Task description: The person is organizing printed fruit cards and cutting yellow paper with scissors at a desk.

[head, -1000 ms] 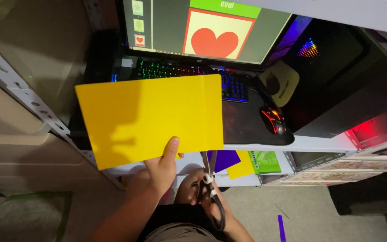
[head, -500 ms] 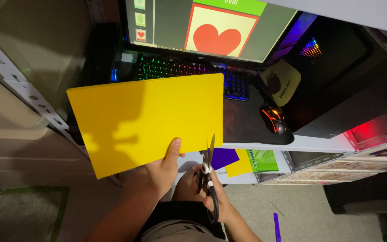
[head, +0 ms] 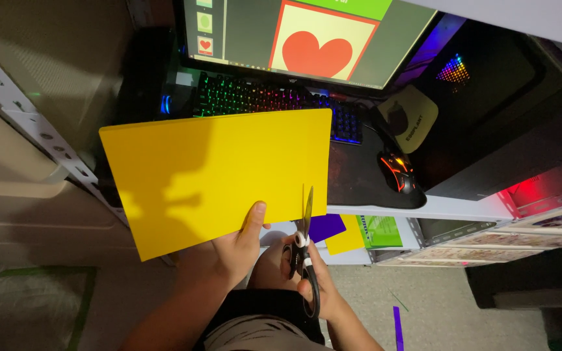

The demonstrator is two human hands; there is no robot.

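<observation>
A monitor (head: 307, 39) shows a red heart on a pale square. Below it, held up over the lit keyboard (head: 261, 97), is a big yellow sheet (head: 216, 172), flat, plain and uncreased, tilted with its left corner low. The left hand (head: 232, 250) pinches its lower edge, thumb on top. The right hand (head: 310, 283) grips scissors (head: 305, 240), whose blades meet the sheet's bottom edge near the right corner. A glowing mouse (head: 397, 170) sits right.
</observation>
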